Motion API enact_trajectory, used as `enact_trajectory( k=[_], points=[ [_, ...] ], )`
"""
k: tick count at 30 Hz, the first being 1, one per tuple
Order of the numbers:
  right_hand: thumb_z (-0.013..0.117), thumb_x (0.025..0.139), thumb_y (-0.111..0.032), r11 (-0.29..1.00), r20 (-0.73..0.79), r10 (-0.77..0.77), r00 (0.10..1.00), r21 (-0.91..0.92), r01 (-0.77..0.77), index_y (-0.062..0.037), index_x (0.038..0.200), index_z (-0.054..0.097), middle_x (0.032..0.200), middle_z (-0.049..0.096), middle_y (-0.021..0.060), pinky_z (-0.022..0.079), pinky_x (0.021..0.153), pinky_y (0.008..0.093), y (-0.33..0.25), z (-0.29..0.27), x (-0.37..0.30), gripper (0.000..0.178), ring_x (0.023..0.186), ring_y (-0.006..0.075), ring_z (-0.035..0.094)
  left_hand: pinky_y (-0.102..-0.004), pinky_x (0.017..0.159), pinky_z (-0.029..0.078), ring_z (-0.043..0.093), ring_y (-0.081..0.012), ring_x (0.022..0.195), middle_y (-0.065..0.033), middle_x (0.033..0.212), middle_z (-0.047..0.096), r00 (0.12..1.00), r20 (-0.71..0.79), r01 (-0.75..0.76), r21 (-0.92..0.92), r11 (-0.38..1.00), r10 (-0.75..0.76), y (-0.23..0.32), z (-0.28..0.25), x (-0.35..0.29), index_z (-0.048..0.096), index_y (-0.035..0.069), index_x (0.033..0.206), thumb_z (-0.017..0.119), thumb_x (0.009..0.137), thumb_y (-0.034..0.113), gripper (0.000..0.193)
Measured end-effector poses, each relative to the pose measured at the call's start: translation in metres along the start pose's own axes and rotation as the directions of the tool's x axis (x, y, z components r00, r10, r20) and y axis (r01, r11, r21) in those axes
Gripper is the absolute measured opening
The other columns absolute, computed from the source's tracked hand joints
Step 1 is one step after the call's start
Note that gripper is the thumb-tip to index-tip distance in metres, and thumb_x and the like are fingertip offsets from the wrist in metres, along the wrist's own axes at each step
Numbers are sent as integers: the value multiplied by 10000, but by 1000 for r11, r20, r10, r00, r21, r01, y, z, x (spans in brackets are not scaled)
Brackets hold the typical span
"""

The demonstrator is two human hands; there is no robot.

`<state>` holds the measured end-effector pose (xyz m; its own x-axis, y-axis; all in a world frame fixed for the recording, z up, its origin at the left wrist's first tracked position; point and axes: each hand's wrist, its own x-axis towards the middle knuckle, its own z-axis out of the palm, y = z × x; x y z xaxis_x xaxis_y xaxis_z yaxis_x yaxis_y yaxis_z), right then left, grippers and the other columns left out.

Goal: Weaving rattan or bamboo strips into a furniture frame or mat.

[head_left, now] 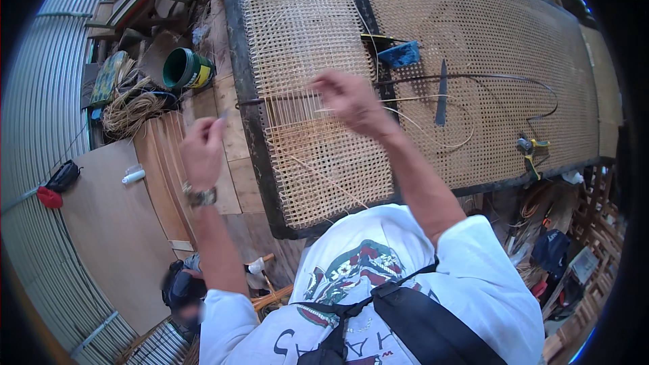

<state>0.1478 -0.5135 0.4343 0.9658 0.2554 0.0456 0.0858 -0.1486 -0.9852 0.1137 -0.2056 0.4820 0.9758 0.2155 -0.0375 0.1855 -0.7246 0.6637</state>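
A woven cane panel (311,20) in a dark frame (249,61) lies before me, with a band of loose, unwoven strands (295,109) across its middle. Over that band hovers my right hand (348,98), blurred, its fingers curled together; what they hold, if anything, does not show. Beyond the frame's left edge, my left hand (203,149) is raised with fingers pinched; a small bluish tip shows by them, too blurred to name. A pale cane strand (466,136) loops out over the larger woven panel (500,47) to the right. A thin dark rod (412,80) crosses both panels.
On the right panel lie a knife (442,94), yellow-and-black pliers (531,154) and a blue object (400,54). A green bucket (182,67) and coiled cane bundles (132,111) stand left on the floor. Another person (182,290) is at the lower left.
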Motion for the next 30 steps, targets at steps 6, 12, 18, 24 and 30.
enact_trajectory(
  k=[6,12,18,24,30],
  points=[
    [605,982,-198,922,-162,383,909,11,-387,-12,1032,684,913,705,76,517,754,329,164,-86,-57,207,815,151,631,-419,650,554,716,-329,732,-167,825,730,946,318,-144,239,960,63,28,125,15,741,74,998,643,925,238,205],
    [653,952,-227,883,-286,405,868,-124,-453,-31,992,686,812,700,131,520,722,364,180,-79,-78,203,746,201,657,-465,728,568,709,-375,845,-169,912,733,898,439,-245,441,863,30,48,163,12,745,121,1016,614,926,250,205],
    [661,943,-223,900,-324,380,867,-88,-427,-20,970,688,779,699,133,521,685,358,181,-78,-79,206,695,191,651,-472,758,586,715,-376,868,-164,935,741,881,472,-286,566,773,-20,58,167,13,755,124,1029,581,922,219,226],
    [658,939,-213,908,-297,388,872,-40,-418,-18,953,688,779,701,134,525,681,349,183,-79,-79,198,698,179,656,-461,768,603,726,-372,884,-186,941,745,831,549,-394,693,604,-87,80,173,21,778,110,995,572,913,169,229],
    [654,942,-210,912,-284,389,876,-15,-409,-18,956,688,769,694,131,516,667,348,184,-80,-79,196,685,176,644,-451,759,607,736,-366,888,-220,918,743,790,605,-489,718,495,-97,101,187,27,767,16,901,611,885,115,185]
  ],
)
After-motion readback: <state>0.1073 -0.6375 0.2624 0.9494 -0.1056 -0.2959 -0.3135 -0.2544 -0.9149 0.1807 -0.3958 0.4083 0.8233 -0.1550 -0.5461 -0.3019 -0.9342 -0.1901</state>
